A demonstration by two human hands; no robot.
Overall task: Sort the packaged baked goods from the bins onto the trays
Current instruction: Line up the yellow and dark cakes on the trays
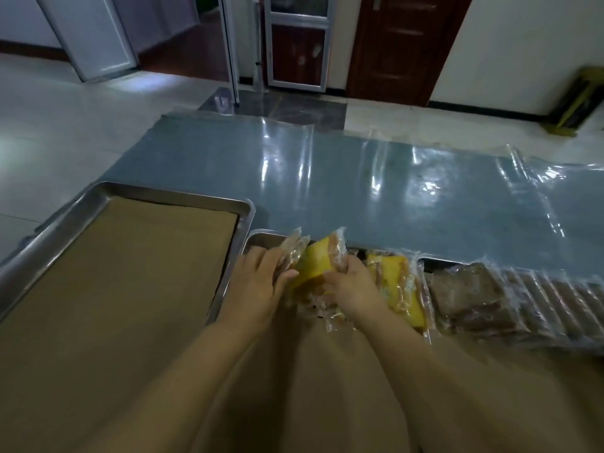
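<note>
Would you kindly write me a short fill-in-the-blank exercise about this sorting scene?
1. The left hand and the right hand hold a wrapped ____ cake slice between them.
2. The metal tray is lined with ____ paper.
3. That tray lies to the ____ of both hands.
Missing words: yellow; brown; left.

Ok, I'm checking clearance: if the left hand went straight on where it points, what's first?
Likely the yellow wrapped cake held by the right hand; the left hand seems almost touching it.
</note>
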